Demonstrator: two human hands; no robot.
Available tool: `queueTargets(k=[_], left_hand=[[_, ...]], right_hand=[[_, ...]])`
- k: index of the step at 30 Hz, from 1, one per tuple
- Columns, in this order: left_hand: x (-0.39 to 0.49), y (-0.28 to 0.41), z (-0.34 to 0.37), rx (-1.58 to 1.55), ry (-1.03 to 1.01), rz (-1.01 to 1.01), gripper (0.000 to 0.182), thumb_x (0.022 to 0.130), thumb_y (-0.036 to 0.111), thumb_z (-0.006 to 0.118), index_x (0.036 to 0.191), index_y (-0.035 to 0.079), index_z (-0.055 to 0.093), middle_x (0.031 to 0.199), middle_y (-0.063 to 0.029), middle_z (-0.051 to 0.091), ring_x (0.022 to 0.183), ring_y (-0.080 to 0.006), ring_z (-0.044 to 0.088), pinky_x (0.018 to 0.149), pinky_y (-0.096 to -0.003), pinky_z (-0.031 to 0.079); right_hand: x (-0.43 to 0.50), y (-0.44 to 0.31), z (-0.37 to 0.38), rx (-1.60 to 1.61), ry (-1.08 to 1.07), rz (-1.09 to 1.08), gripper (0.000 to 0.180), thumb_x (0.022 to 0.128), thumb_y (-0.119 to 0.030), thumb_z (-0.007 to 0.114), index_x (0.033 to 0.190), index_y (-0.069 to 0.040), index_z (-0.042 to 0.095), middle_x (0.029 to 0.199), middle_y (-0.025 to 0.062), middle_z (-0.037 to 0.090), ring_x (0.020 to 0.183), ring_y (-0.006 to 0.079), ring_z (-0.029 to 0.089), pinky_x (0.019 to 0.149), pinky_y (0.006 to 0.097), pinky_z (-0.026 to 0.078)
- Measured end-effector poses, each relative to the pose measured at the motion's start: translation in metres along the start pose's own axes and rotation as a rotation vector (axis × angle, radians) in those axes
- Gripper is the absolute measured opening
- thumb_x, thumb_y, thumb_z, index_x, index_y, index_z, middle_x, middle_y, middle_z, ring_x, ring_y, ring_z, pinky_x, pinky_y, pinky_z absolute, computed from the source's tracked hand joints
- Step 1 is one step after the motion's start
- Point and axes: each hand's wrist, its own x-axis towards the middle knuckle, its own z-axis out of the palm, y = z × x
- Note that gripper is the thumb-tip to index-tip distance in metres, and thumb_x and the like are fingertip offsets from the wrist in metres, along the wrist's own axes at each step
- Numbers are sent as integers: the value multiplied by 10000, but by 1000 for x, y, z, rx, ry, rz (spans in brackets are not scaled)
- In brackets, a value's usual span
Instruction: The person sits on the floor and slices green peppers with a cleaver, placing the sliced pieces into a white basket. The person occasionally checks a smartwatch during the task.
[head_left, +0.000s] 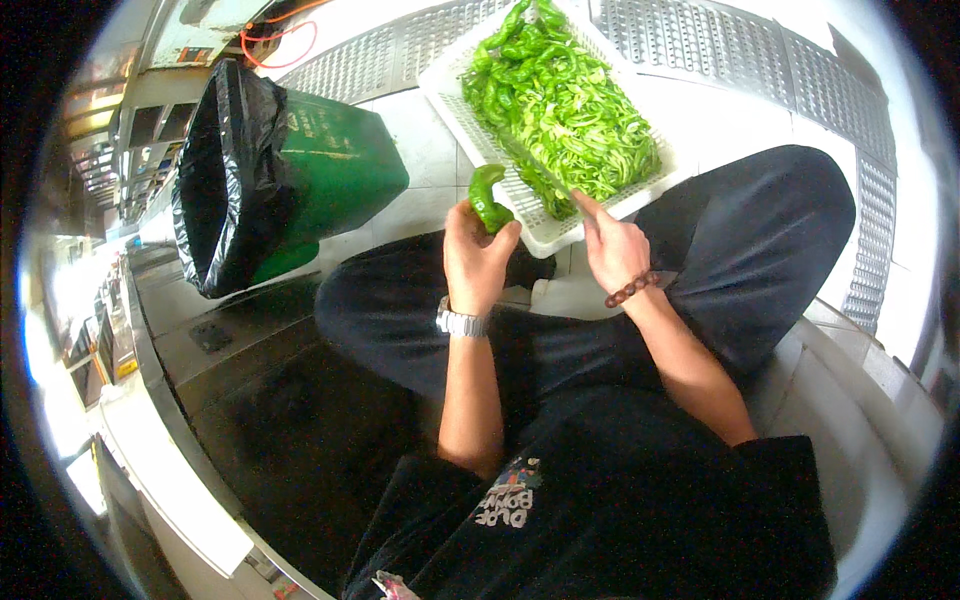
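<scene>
My left hand grips a whole green pepper, its curved end pointing up, just outside the near left edge of a white plastic basket. In my right hand is a knife, its blade slanting up and left over the basket and the index finger laid along its back. Blade and pepper are apart. Cut green pepper strips fill the middle and near part of the basket. Whole green peppers lie at its far end and along its left side.
A green bin lined with a black plastic bag stands to the left. Perforated metal grates run across the white tiled floor beyond the basket. My bent knees flank the basket's near end. An orange cord lies at the upper left.
</scene>
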Motion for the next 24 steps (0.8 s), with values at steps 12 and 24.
queueTargets(k=[12,24], left_hand=[[-11,-53,-23,686,66,324,339,851,76,703,1183,9,684,1226,-193,698,1094,-412,654,1009,-517,485],[-7,-7,-11,171,22,23,410,889,-27,738,1278,-11,609,1200,-123,683,989,-158,682,838,-286,561]], right_hand=[[-13,-32,-9,-93,281,-542,613,780,-15,627,1341,-251,699,630,97,582,585,308,634,586,443,529],[-9,-9,-17,-18,81,-182,539,887,-109,611,1390,-304,629,835,199,728,777,395,724,688,521,578]])
